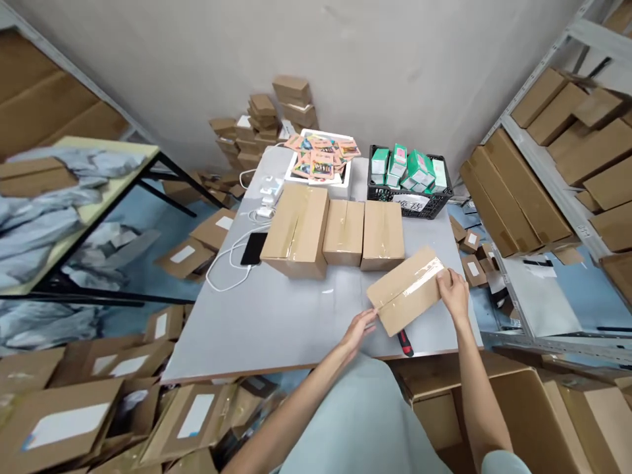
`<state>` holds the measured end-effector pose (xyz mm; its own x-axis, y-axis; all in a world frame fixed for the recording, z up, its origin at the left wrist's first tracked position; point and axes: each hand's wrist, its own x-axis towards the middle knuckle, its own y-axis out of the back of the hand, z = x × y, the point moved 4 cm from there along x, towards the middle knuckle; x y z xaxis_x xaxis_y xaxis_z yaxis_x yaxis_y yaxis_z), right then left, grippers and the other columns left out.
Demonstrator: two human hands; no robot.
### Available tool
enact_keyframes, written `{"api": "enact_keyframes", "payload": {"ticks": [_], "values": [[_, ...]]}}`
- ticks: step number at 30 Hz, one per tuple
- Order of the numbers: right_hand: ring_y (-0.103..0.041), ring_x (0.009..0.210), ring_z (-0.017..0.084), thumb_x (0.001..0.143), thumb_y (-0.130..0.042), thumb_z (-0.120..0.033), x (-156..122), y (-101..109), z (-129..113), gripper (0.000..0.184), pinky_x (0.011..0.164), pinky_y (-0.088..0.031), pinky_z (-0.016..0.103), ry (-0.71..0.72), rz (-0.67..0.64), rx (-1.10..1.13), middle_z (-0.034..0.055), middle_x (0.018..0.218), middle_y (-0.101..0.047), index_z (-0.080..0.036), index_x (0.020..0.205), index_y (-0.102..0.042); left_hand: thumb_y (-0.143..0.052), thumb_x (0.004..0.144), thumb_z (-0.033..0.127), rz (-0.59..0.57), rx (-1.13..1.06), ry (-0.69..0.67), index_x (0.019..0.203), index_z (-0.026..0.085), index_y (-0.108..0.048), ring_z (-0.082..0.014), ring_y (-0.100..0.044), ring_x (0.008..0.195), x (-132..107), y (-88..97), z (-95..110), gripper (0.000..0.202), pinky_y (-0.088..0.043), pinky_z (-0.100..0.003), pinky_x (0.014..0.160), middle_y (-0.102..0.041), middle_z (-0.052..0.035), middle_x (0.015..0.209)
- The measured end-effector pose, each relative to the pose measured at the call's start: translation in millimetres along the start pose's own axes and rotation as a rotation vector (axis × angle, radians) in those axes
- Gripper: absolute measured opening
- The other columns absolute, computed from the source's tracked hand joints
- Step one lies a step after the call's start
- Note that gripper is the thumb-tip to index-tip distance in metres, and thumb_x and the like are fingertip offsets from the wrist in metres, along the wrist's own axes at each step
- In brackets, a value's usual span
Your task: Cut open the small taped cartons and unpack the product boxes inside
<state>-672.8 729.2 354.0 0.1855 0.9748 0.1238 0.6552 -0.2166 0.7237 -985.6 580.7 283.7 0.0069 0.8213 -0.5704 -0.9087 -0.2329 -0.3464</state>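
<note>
A taped cardboard box (405, 289) is held at a slant between my two hands over the front right of the table. My left hand (361, 329) has its fingers against the box's near left end. At the opposite end, my right hand (453, 293) grips the right edge, thumb on top beside the shiny clear tape. Partly under the box lies a tool with a red and black handle (405, 343); its other end is hidden. Just behind stand three closed boxes in a row: a large one (297, 227), a small one (344, 230) and another (384, 234).
On the grey table (247, 336) are a black phone (254, 249) with white cables, a white bin (347, 187) of colourful packets, and a black crate (419, 205) of green boxes. An open carton (523, 401) stands below. Boxes crowd the floor and right shelf (523, 131).
</note>
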Motion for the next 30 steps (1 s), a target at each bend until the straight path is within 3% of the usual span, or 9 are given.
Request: {"api": "enact_keyframes", "payload": {"ticks": [4,8,12,17,20,24,27,30], "values": [[-0.053,0.151,0.045,0.099,-0.065,-0.066,-88.8,1.2,-39.1,0.068,0.132,-0.035,0.067,0.055,0.002,0.044,0.0228,0.153,-0.066,-0.022,0.152,-0.067,-0.092,0.074,0.068,0.177,0.001,-0.055,0.113,0.017,-0.085,-0.0448,-0.063,0.149,-18.0,60.4,8.1,0.064,-0.046,-0.059,0.128,-0.077,-0.0214,0.145],[-0.053,0.152,0.043,0.1,-0.068,-0.067,-154.2,-26.1,-70.0,0.064,0.133,-0.037,0.063,-0.086,-0.143,0.153,0.0185,0.154,-0.067,-0.028,0.15,-0.069,-0.088,0.086,0.057,0.383,0.036,-0.145,0.13,0.019,-0.082,-0.0366,-0.057,0.157,-46.2,122.6,22.5,0.058,-0.038,-0.051,0.137,-0.07,-0.0162,0.158],[-0.059,0.149,0.04,0.097,-0.069,-0.068,-198.5,-73.1,-90.2,0.057,0.131,-0.044,0.059,-0.226,-0.347,0.243,0.0139,0.15,-0.072,-0.031,0.139,-0.074,-0.083,0.094,0.052,0.528,0.143,-0.318,0.14,0.02,-0.079,-0.037,-0.063,0.152,-80.3,170.4,44.8,0.056,-0.045,-0.052,0.133,-0.072,-0.0142,0.156],[-0.064,0.144,0.039,0.092,-0.079,-0.062,-231.6,-112.8,-116.5,0.058,0.129,-0.05,0.058,-0.309,-0.453,0.359,0.0123,0.153,-0.071,-0.031,0.141,-0.075,-0.079,0.095,0.052,0.584,0.218,-0.342,0.143,0.02,-0.077,-0.0363,-0.065,0.148,-106.1,216.6,53.3,0.058,-0.048,-0.051,0.131,-0.072,-0.0135,0.156],[-0.056,0.153,0.038,0.093,-0.08,-0.059,-239.1,-119.4,-126.7,0.069,0.136,-0.042,0.06,-0.311,-0.519,0.387,0.0098,0.167,-0.061,-0.032,0.155,-0.066,-0.08,0.093,0.052,0.555,0.204,-0.324,0.143,0.02,-0.077,-0.0356,-0.066,0.147,-113.4,233.4,43.7,0.06,-0.051,-0.05,0.128,-0.073,-0.013,0.155],[-0.046,0.163,0.036,0.086,-0.091,-0.053,-239.3,-118.6,-126.2,0.093,0.14,-0.036,0.059,-0.258,-0.573,0.388,0.0075,0.179,-0.047,-0.032,0.168,-0.054,-0.082,0.092,0.055,0.49,0.155,-0.311,0.154,0.022,-0.069,-0.0341,-0.065,0.148,-115.2,237.9,27.2,0.071,-0.052,-0.048,0.128,-0.07,-0.0128,0.159],[-0.05,0.161,0.035,0.082,-0.094,-0.051,-236.7,-122.5,-120.6,0.106,0.139,-0.039,0.056,-0.24,-0.601,0.376,0.0065,0.182,-0.043,-0.034,0.175,-0.044,-0.083,0.092,0.057,0.468,0.156,-0.303,0.161,0.022,-0.062,-0.0348,-0.061,0.154,-110.4,236.8,22.9,0.08,-0.046,-0.05,0.132,-0.063,-0.0143,0.166],[-0.058,0.156,0.032,0.088,-0.088,-0.052,-232.8,-133.0,-115.9,0.104,0.136,-0.044,0.051,-0.254,-0.584,0.445,0.0081,0.177,-0.051,-0.033,0.177,-0.04,-0.088,0.09,0.058,0.41,0.215,-0.369,0.164,0.024,-0.058,-0.0322,-0.05,0.163,-103.3,236.5,27.4,0.086,-0.037,-0.046,0.138,-0.058,-0.013,0.171]]}}
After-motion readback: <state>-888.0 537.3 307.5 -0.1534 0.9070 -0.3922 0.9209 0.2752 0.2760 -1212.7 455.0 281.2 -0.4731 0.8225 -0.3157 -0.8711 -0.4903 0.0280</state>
